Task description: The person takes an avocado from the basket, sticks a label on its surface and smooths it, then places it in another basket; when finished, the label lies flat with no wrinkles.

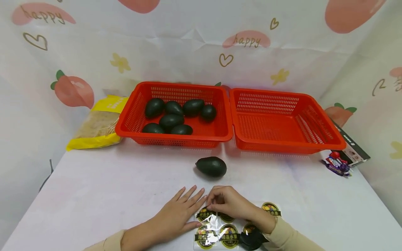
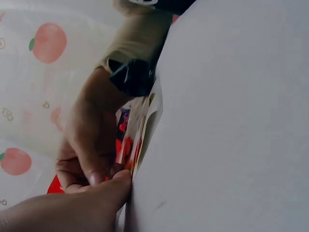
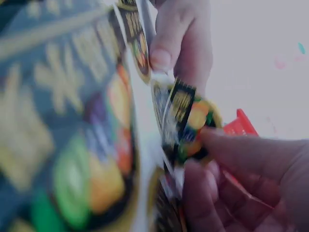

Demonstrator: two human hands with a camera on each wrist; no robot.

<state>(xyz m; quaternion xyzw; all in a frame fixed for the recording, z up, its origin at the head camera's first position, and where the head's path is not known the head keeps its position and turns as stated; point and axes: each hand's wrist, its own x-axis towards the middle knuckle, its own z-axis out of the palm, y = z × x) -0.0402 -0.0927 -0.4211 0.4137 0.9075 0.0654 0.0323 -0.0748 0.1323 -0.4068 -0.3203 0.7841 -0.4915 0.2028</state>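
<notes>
My left hand (image 1: 179,214) lies on the white table with its fingers spread straight, thumb over the left edge of a sheet of round fruit stickers (image 1: 216,246). My right hand (image 1: 229,202) pinches the edge of one black-and-gold sticker (image 3: 195,118) at the sheet's upper left. That sticker is lifted and bent in the right wrist view. Just beyond both hands, a dark green avocado (image 1: 211,166) rests on its side. The left wrist view shows the right hand's thumb (image 2: 91,164) close beside the left hand, with the sheet seen edge-on.
Behind the avocado stands a red basket (image 1: 176,138) with several avocados; a second red basket (image 1: 289,144) adjoins it on the right. A yellow bag (image 1: 97,141) leans at the left. Wrapped candies (image 1: 337,164) and a dark box (image 1: 355,150) lie at the right.
</notes>
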